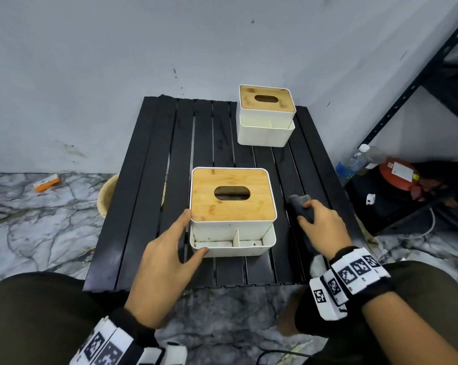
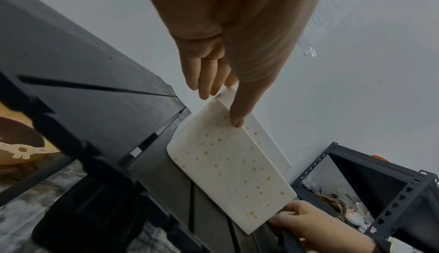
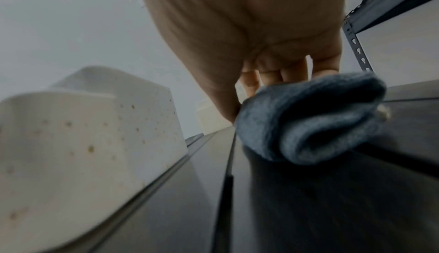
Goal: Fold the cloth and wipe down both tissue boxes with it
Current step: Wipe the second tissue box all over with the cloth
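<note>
A low black slatted table (image 1: 154, 196) stands against the wall, and the person sits at its near edge with both arms reaching over it. Two white boxes with wooden lids rest on it: the far box (image 1: 266, 119) sits back by the wall, out of the way for now, while the near box (image 1: 233, 212) is close in, within easy reach, which suggests it is the one to be wiped first. Its white sides are speckled with small brownish spots, plain in both wrist views, so they look like the parts needing the wipe.

The left hand (image 1: 167, 256) lies against the near box's left side, fingers straight and spread, thumb at the front tray's corner, forefinger up by the lid; I take this as bracing so the box won't slide under rubbing.

The right hand (image 1: 321, 227) is to the right of the box, fingers curled round the cloth (image 3: 308, 118), a grey-blue wad bunched into a thick fold, low over the table and not touching the box.
</note>
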